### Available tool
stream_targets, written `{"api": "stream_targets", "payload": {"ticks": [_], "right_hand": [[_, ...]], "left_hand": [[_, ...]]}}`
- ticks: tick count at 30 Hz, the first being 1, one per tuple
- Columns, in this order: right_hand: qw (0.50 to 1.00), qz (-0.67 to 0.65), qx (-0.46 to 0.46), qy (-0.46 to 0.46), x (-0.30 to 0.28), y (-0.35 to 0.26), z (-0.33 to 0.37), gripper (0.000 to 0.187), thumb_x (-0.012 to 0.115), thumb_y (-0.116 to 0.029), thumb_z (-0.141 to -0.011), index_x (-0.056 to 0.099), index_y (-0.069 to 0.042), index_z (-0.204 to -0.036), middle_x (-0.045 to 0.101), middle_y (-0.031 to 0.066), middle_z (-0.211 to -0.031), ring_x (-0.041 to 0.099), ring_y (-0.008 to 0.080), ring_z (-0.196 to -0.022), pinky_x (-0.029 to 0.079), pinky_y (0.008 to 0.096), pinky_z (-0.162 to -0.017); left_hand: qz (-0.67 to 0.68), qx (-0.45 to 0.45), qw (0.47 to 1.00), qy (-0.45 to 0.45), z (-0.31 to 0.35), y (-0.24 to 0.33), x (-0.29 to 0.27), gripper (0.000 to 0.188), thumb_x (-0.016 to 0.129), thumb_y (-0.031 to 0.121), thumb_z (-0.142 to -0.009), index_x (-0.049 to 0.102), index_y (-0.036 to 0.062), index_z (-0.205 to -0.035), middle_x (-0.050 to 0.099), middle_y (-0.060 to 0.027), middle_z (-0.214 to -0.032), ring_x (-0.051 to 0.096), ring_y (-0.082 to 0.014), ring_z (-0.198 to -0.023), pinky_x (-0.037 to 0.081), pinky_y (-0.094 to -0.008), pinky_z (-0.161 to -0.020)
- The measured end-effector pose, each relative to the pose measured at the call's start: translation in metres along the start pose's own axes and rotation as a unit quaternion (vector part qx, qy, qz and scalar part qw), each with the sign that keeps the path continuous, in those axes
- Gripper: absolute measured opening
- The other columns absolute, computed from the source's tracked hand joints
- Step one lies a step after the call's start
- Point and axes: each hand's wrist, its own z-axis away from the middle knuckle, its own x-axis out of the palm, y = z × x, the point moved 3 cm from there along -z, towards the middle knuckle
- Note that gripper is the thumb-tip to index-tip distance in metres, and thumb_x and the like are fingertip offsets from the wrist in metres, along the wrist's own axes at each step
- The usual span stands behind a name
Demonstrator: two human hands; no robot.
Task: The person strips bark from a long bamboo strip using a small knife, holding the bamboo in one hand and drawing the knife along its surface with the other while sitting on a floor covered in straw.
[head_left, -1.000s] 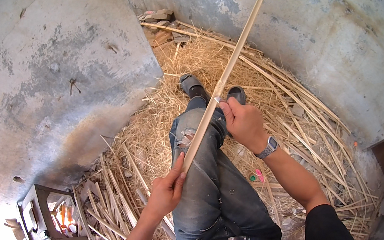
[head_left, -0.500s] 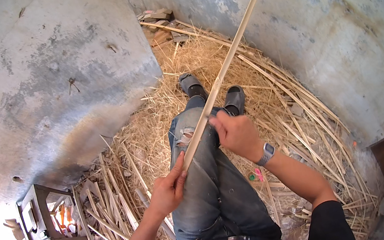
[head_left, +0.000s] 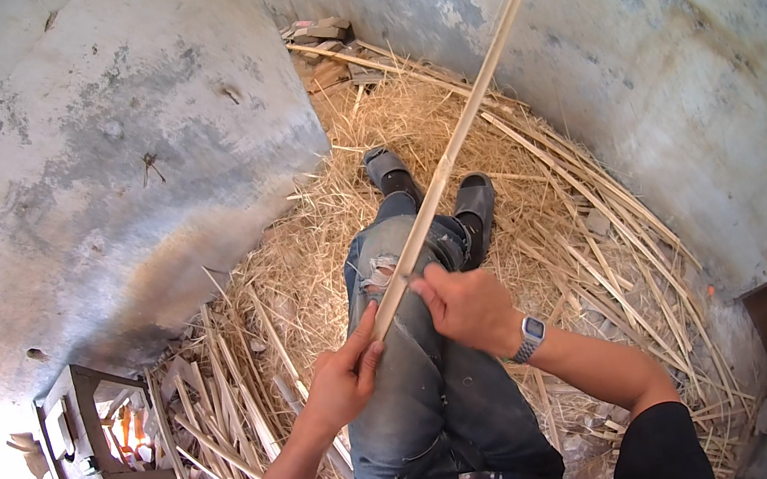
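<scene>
A long pale bamboo strip (head_left: 436,184) slants over my jeans (head_left: 399,420), its far end up toward the right-hand wall. My left hand (head_left: 339,384) pinches the near end between thumb and fingers, just above my thigh. Against the strip's right side, a little farther along, my right hand (head_left: 471,304) is closed. A small dark spot shows by its thumb, but whatever it grips is hidden by the fingers. A watch (head_left: 528,338) sits on the right wrist.
Straw-like shavings (head_left: 403,114) cover the floor around my sandalled feet. Long strips (head_left: 587,180) lie along the curved right wall, and more strips (head_left: 237,396) are heaped at the left. A box-like frame (head_left: 81,432) stands at the lower left, near a pale wall (head_left: 82,138).
My right hand has slid along the strip toward me, nearer my left hand. The left hand keeps its hold, and the view has shifted slightly.
</scene>
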Motion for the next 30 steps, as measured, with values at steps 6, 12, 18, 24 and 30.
{"api": "stream_targets", "payload": {"ticks": [6, 12, 18, 24, 30], "right_hand": [[0.999, 0.022, 0.027, 0.034, -0.008, 0.011, -0.012, 0.034, 0.061, -0.031, -0.107, 0.055, -0.008, -0.083, 0.061, 0.0165, -0.059, 0.063, 0.0412, -0.054, 0.047, 0.0503, -0.046], [0.997, -0.051, 0.007, -0.058, -0.002, -0.004, 0.009, 0.035, 0.064, -0.031, -0.107, 0.057, -0.006, -0.084, 0.058, 0.0138, -0.059, 0.061, 0.0315, -0.05, 0.043, 0.0427, -0.047], [0.919, -0.348, 0.166, 0.075, -0.008, 0.031, -0.027, 0.037, 0.078, -0.028, -0.1, 0.059, -0.003, -0.081, 0.044, -0.0051, -0.062, 0.036, 0.0055, -0.058, 0.031, 0.0288, -0.051], [0.886, -0.389, 0.195, 0.157, -0.009, 0.061, -0.038, 0.029, 0.077, -0.024, -0.101, 0.066, -0.001, -0.086, 0.041, -0.0089, -0.063, 0.033, 0.0037, -0.058, 0.029, 0.028, -0.051], [0.957, -0.191, 0.146, 0.16, -0.031, 0.062, -0.041, 0.028, 0.071, -0.031, -0.105, 0.067, -0.004, -0.098, 0.048, -0.0016, -0.056, 0.045, 0.0119, -0.049, 0.033, 0.0336, -0.048]], "left_hand": [[0.031, -0.024, 0.999, -0.014, -0.003, 0.009, -0.002, 0.056, 0.066, 0.018, -0.106, 0.05, 0.0153, -0.159, 0.058, -0.0204, -0.065, 0.059, -0.0259, -0.053, 0.05, -0.0331, -0.06], [0.031, -0.034, 0.999, -0.021, -0.003, 0.005, -0.002, 0.057, 0.065, 0.021, -0.106, 0.048, 0.0136, -0.16, 0.06, -0.0215, -0.067, 0.063, -0.0294, -0.055, 0.051, -0.0349, -0.061], [-0.089, 0.004, 0.994, -0.057, 0.001, 0.017, -0.002, 0.069, 0.064, 0.029, -0.106, 0.035, 0.0082, -0.165, 0.064, -0.0214, -0.066, 0.069, -0.0376, -0.061, 0.053, -0.0442, -0.061], [-0.151, -0.022, 0.985, -0.08, 0.031, 0.013, -0.025, 0.08, 0.069, 0.03, -0.101, 0.03, 0.0018, -0.165, 0.067, -0.0196, -0.071, 0.069, -0.0419, -0.063, 0.053, -0.0478, -0.062], [-0.204, -0.021, 0.975, -0.088, 0.078, -0.039, -0.053, 0.074, 0.065, 0.037, -0.105, 0.036, 0.0028, -0.163, 0.066, -0.0131, -0.062, 0.067, -0.0378, -0.057, 0.052, -0.0487, -0.057]]}}
